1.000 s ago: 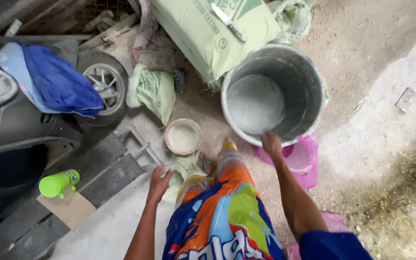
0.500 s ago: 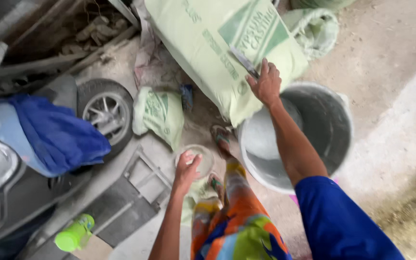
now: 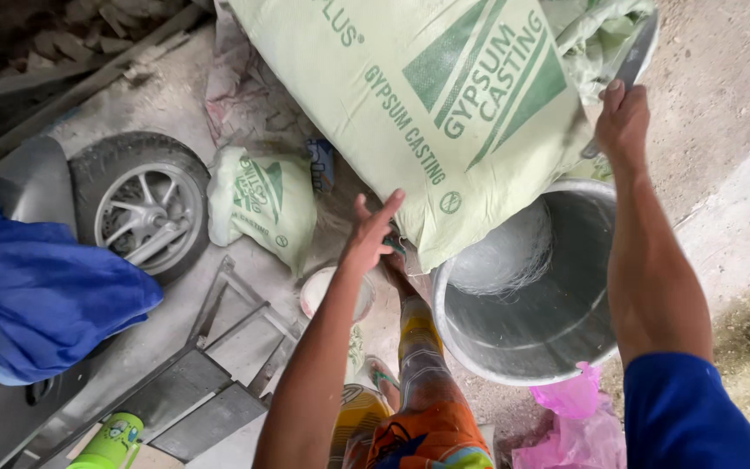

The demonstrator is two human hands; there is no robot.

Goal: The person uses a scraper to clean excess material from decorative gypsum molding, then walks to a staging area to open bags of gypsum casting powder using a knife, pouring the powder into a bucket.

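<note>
One large pale-green sack (image 3: 427, 113) is approached by the open left hand (image 3: 371, 230); the right hand (image 3: 622, 117) is closed on one knife (image 3: 631, 61) above one bucket (image 3: 557, 330).

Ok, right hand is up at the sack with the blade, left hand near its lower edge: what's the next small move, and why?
Probably bring the left hand flat onto the big pale green sack to steady it. The sack leans over the grey bucket, the right hand holds a blade-like tool at its top corner, and the left hand's fingers are spread, seemingly not yet gripping.
</note>
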